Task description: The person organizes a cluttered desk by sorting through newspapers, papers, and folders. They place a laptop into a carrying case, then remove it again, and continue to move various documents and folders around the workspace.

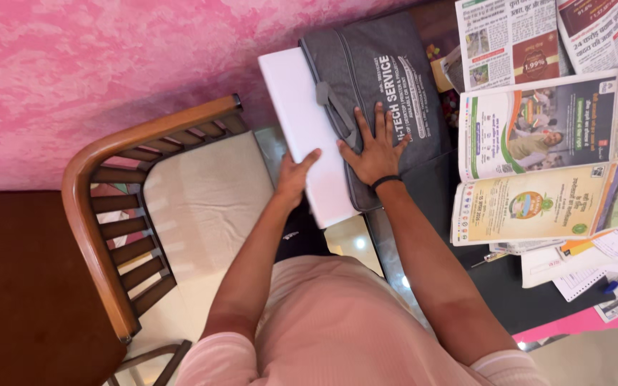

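Left hand [295, 177] grips the flat white rectangular box [307, 129] at the table's edge; right hand [375, 149] lies open-palmed on the grey fabric laptop bag [388, 78].

The left hand [293, 179] grips the near edge of a white laptop [307, 132] that sticks out of a grey bag [388, 78]. The right hand [375, 146] lies flat, fingers spread, on the bag. The bag rests at the counter's [495, 286] edge, beside open newspapers [538, 143] and loose papers [581, 271]. A wooden chair [109, 236] with a pale cushion stands just beside the counter.
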